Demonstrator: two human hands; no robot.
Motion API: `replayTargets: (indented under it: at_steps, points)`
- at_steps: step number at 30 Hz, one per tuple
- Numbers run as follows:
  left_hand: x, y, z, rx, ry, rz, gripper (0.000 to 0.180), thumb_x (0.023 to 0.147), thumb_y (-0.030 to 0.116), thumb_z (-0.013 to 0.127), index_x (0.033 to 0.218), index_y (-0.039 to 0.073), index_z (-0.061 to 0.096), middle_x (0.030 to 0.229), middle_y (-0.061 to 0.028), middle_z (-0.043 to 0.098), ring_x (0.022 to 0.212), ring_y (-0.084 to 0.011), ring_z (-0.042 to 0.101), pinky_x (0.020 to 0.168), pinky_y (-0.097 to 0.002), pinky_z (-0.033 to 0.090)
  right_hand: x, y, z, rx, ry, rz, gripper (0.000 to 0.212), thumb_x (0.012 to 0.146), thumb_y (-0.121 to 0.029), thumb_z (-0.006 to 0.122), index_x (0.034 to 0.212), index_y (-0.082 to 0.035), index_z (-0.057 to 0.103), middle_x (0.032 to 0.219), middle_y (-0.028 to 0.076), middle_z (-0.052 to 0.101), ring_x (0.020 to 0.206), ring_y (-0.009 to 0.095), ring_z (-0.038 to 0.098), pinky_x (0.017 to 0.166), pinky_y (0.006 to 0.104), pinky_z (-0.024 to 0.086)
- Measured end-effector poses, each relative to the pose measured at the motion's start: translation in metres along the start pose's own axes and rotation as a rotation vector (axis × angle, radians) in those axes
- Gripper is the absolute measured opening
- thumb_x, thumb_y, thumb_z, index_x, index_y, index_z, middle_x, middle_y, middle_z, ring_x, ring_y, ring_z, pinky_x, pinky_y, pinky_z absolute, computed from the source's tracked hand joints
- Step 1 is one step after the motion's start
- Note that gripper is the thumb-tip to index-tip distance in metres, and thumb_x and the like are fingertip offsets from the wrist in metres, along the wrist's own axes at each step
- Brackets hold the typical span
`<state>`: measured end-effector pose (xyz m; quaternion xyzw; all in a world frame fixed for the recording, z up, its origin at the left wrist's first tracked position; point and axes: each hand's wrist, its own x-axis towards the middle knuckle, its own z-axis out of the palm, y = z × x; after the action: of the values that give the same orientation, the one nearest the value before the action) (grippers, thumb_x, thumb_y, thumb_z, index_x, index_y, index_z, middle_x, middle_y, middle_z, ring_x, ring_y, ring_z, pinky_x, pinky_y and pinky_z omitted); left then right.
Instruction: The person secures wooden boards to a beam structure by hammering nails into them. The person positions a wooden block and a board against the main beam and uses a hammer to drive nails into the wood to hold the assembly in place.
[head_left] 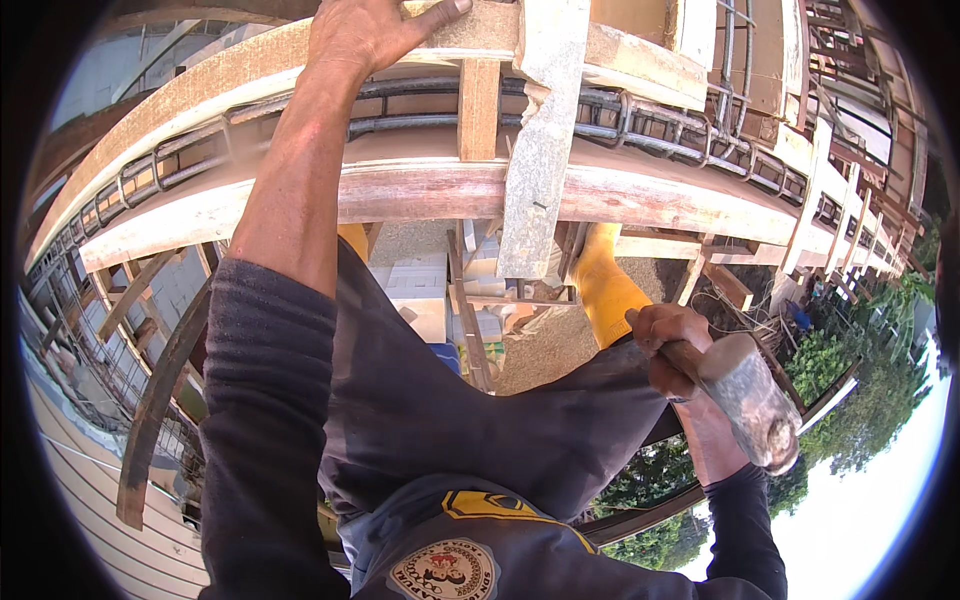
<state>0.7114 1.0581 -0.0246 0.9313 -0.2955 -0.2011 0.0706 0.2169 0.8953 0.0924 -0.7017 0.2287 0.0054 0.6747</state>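
At the top, my left hand rests on the upper edge of a wooden formwork board. Its thumb is stretched out to the right, and the other fingertips are partly cut off by the frame's edge. My right hand grips the handle of a hammer above my right thigh. The hammer's thick, worn head points down and right, away from the boards. A short wooden batten lies across the two formwork boards, right of my left hand. Between the boards runs a cage of steel reinforcing bars.
A yellow boot is on my right foot, beside the lower formwork board. Below are timber props, pale stacked blocks and gravelly ground. More battens and framing run off to the right. A curved plank stands at the left.
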Motion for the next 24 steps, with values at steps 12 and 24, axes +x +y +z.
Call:
replayTargets:
  at_steps: [12, 24]
  points:
    - [-0.012, 0.025, -0.02, -0.063, -0.037, 0.034, 0.103, 0.079, 0.091, 0.043, 0.125, 0.003, 0.07, 0.087, -0.0234, 0.074, 0.093, -0.0334, 0.075, 0.08, -0.0526, 0.061, 0.052, 0.0, 0.001, -0.299, -0.124, 0.355, 0.058, 0.102, -0.06, 0.048, 0.089, -0.003, 0.053, 0.063, 0.002, 0.051, 0.053, 0.009, 0.048, 0.05, 0.025, 0.037]
    - [-0.013, 0.011, -0.03, -0.004, 0.027, 0.042, 0.104, 0.078, 0.094, 0.04, 0.113, 0.002, 0.074, 0.082, -0.0222, 0.073, 0.092, -0.0346, 0.074, 0.086, -0.0532, 0.058, 0.061, -0.042, 0.023, -0.364, -0.127, 0.148, 0.062, 0.099, -0.061, 0.052, 0.083, -0.002, 0.06, 0.059, 0.011, 0.052, 0.052, 0.029, 0.058, 0.052, 0.0372, 0.044]
